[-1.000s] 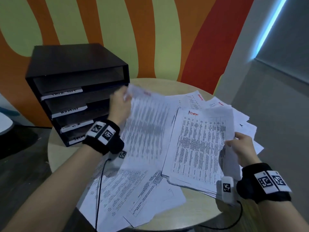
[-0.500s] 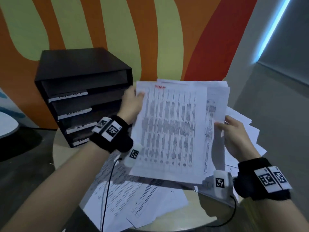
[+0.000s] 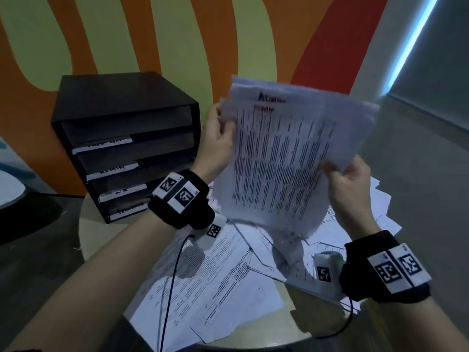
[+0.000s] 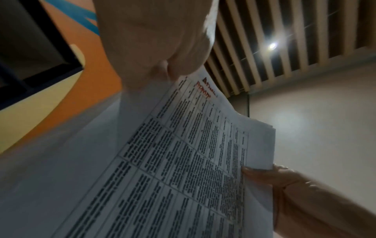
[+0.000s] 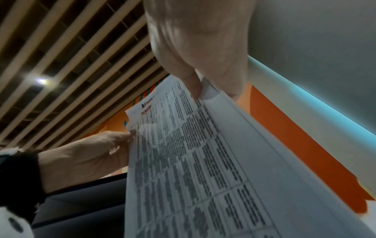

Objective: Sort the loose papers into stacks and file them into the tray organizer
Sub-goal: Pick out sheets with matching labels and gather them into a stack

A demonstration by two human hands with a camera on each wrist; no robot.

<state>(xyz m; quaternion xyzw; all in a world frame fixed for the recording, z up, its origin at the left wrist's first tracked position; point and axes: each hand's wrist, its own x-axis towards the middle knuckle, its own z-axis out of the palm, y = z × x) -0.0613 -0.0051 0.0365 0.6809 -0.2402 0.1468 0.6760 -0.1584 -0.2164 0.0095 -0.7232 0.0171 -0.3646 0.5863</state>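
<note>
Both hands hold a stack of printed papers [image 3: 284, 158] upright above the round table [image 3: 106, 232]. Red handwriting heads the top sheets. My left hand [image 3: 218, 138] pinches the stack's left edge near the top, seen close in the left wrist view [image 4: 173, 64]. My right hand [image 3: 347, 179] pinches the right edge lower down, thumb on the front sheet [image 5: 195, 87]. The black tray organizer [image 3: 127, 138], with several labelled shelves, stands left of the stack. More loose papers [image 3: 215, 283] lie scattered on the table beneath the stack.
The table's front rim [image 3: 253, 345] is near my arms. A striped orange and green wall [image 3: 177, 34] rises close behind the organizer. A cable [image 3: 167, 288] hangs from my left wrist over the sheets. Grey floor [image 3: 418, 186] lies to the right.
The stack has risen from lying on the table to upright in both hands. It now tilts to the right, with my left hand higher on its edge.
</note>
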